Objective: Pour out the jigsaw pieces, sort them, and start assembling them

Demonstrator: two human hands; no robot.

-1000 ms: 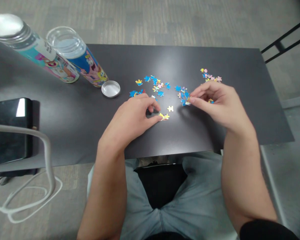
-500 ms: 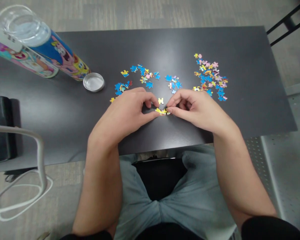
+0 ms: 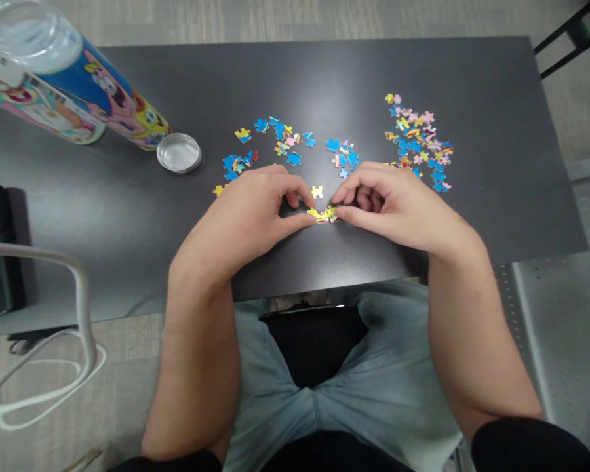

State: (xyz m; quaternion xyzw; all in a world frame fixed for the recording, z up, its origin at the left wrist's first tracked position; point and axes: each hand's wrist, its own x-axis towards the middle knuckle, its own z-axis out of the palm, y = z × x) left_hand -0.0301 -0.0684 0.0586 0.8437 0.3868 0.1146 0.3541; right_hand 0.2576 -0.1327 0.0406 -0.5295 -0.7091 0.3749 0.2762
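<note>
A small strip of yellow jigsaw puzzle pieces (image 3: 323,215), with some white and red, lies on the dark table close to its near edge. My left hand (image 3: 255,213) grips the strip's left end between thumb and forefinger. At the opposite end my right hand (image 3: 378,203) has thumb and forefinger on a puzzle piece, its other fingers curled in. The fingertips partly cover both ends, and a dark line runs between pieces near the right one. One loose yellow puzzle piece (image 3: 317,191) sits just beyond the strip, between the hands.
Loose blue and yellow pieces (image 3: 280,131) are scattered beyond my left hand, with a small cluster (image 3: 343,156) beside them. A larger pile (image 3: 417,141) spreads at the right. Two printed tubes (image 3: 122,105) and a round metal lid (image 3: 179,153) stand left. A white cable (image 3: 81,295) loops at lower left.
The view has shifted slightly. My right thumb and forefinger have moved a little to the right and spread slightly, showing more of the strip's right end. My left hand keeps its grip.
</note>
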